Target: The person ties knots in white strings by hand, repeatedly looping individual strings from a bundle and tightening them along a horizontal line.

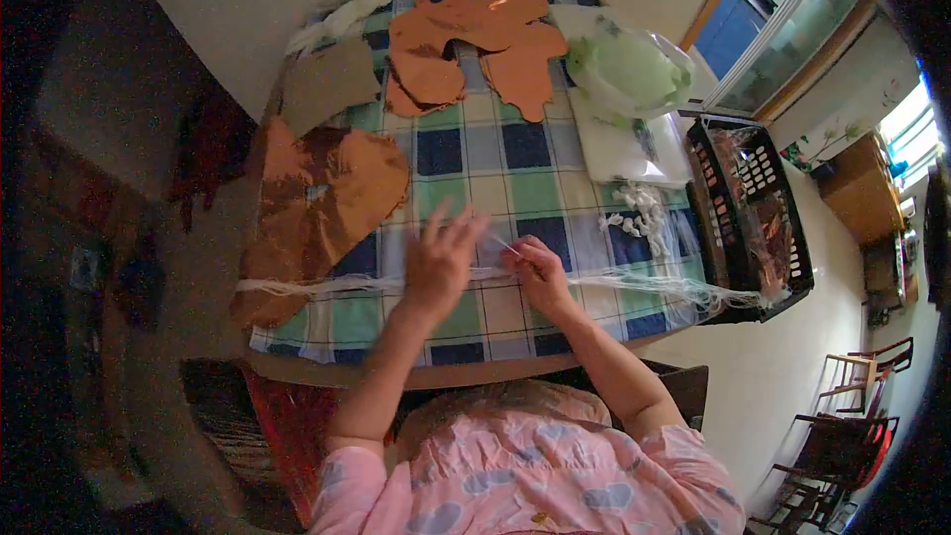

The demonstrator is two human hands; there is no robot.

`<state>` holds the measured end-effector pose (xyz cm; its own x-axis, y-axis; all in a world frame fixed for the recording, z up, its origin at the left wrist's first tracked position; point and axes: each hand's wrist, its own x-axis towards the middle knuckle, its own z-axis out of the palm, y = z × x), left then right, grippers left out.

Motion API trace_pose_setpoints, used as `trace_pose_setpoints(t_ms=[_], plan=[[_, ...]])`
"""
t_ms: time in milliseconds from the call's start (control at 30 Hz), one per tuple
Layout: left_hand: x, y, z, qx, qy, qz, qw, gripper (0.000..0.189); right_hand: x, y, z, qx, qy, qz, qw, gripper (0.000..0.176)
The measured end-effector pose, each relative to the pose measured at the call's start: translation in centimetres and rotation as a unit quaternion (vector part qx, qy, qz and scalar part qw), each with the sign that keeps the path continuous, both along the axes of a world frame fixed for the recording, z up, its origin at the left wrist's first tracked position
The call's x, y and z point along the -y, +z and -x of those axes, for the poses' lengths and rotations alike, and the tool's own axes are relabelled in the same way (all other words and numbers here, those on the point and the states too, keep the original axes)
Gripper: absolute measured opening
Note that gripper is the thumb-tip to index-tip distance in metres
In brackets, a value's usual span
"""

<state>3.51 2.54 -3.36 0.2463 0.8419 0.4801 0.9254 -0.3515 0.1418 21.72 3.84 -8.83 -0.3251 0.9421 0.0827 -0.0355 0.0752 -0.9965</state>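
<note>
My right hand (540, 272) is closed, fingers pinched around a thin, pale, needle-like thing (503, 242) that points up and left toward the other hand. Its exact kind is too small to tell. My left hand (441, 263) is smeared by motion, its fingers spread apart just left of the thin thing's tip. A long bundle of white threads (614, 279) runs across the table beneath both hands. The checked tablecloth (475, 193) lies under them.
Orange-brown sheets lie at the left (347, 198) and at the back (515, 15). Toward the right are a pale green plastic bag (629, 69), a white sheet stack (604, 144) and a white tangled bunch (639, 218). A black crate (758, 173) stands at the right edge.
</note>
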Motion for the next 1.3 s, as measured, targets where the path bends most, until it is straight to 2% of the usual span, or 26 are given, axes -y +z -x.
trace_pose_setpoints(t_ms=[67,133,167,200,233,300,400,467,567,633,667,733,767,833,867,900,933,967,1033,1067,1100,1133,1167,1233,1267,1300], plan=[[-0.1,-1.4,3.0,0.031,0.093,0.033,0.995,0.026,-0.4,-1.2,-0.1,-0.006,0.013,-0.059,0.998,0.01],[-1.5,-8.6,8.1,0.085,0.161,-0.008,0.983,0.021,-0.5,-1.1,-0.3,0.012,0.012,-0.1,0.995,0.011],[-1.4,-7.9,9.8,0.252,0.161,0.128,0.946,0.023,-0.3,-0.3,-0.2,0.033,0.004,-0.11,0.993,0.011],[-1.2,-6.1,11.1,0.406,0.152,0.26,0.863,0.026,-0.2,0.1,-0.2,0.055,-0.004,-0.12,0.991,0.01],[-1.0,-4.5,11.4,0.538,0.138,0.381,0.739,0.029,-0.2,-0.1,-0.2,0.034,-0.002,-0.095,0.995,0.01],[-0.3,-2.2,10.0,0.571,0.1,0.307,0.754,0.029,-0.1,-0.5,-0.2,-0.01,0.008,-0.042,0.999,0.011],[0.5,0.8,7.4,0.611,0.05,0.185,0.768,0.03,-0.3,-0.5,-0.2,0.021,0.01,-0.101,0.995,0.012],[0.7,0.6,7.1,0.567,0.065,0.156,0.806,0.029,-0.1,-0.5,-0.1,0.016,0.008,-0.084,0.996,0.013],[0.8,-2.2,7.7,0.384,0.159,0.18,0.892,0.025,-0.2,-1.2,-0.4,0.031,0.009,-0.067,0.997,0.005],[0.8,-2.8,7.9,0.249,0.217,0.191,0.924,0.023,-0.4,-1.3,-0.5,0.054,0.008,-0.077,0.996,0.008],[0.7,-2.7,8.2,0.394,0.166,0.198,0.882,0.023,-0.4,-1.2,-0.4,0.068,0.005,-0.09,0.994,0.007],[1.5,-0.7,8.2,0.653,0.056,0.2,0.728,0.021,0.0,-1.2,-0.7,0.085,0.007,-0.09,0.992,0.007],[1.7,0.5,8.3,0.76,-0.001,0.188,0.622,0.02,-0.2,-1.1,-0.7,0.084,0.013,-0.084,0.993,0.007],[2.0,1.8,8.5,0.911,-0.114,0.153,0.365,0.019,-0.2,-0.6,-0.6,0.079,0.016,-0.073,0.994,0.008],[1.8,1.4,8.6,0.746,-0.046,0.095,0.658,0.02,-0.1,-0.2,-0.5,0.076,0.014,-0.069,0.995,0.009],[1.3,0.6,8.7,0.489,0.026,0.027,0.871,0.022,-0.2,0.1,-0.5,0.072,0.011,-0.067,0.995,0.009],[1.2,0.2,8.8,0.337,0.073,0.027,0.938,0.023,-0.1,0.1,-0.5,0.069,0.009,-0.071,0.995,0.009],[1.2,-0.3,9.0,0.177,0.118,0.011,0.977,0.025,-0.1,0.0,-0.5,0.067,0.008,-0.074,0.995,0.009],[1.9,-1.0,9.7,0.179,0.165,0.116,0.963,0.027,-0.2,-0.3,-0.5,0.056,0.011,-0.077,0.995,0.009],[2.0,-2.0,11.2,0.462,-0.018,0.215,0.86,0.027,-0.3,-0.6,-0.5,0.049,0.01,-0.075,0.996,0.009],[2.1,-3.4,13.3,0.683,-0.199,0.29,0.641,0.027,-0.3,-0.8,-0.7,0.042,0.009,-0.071,0.997,0.009],[2.5,-2.5,13.2,0.814,-0.348,0.326,0.333,0.028,-0.2,-0.8,-0.8,0.051,0.01,-0.072,0.996,0.009],[4.3,-1.2,13.2,0.902,-0.273,0.257,0.215,0.032,-0.3,-0.7,-0.8,0.059,0.012,-0.075,0.995,0.008],[3.2,3.9,9.4,0.912,-0.025,0.073,0.402,0.035,-0.3,-0.4,-0.6,0.074,0.01,-0.092,0.993,0.005],[2.8,5.0,8.5,0.873,0.103,-0.025,0.476,0.036,-0.2,0.0,-0.5,0.081,0.004,-0.106,0.991,0.005],[2.9,4.6,9.1,0.827,0.123,0.043,0.548,0.032,-0.2,0.2,-0.4,0.088,-0.002,-0.12,0.989,0.007]])
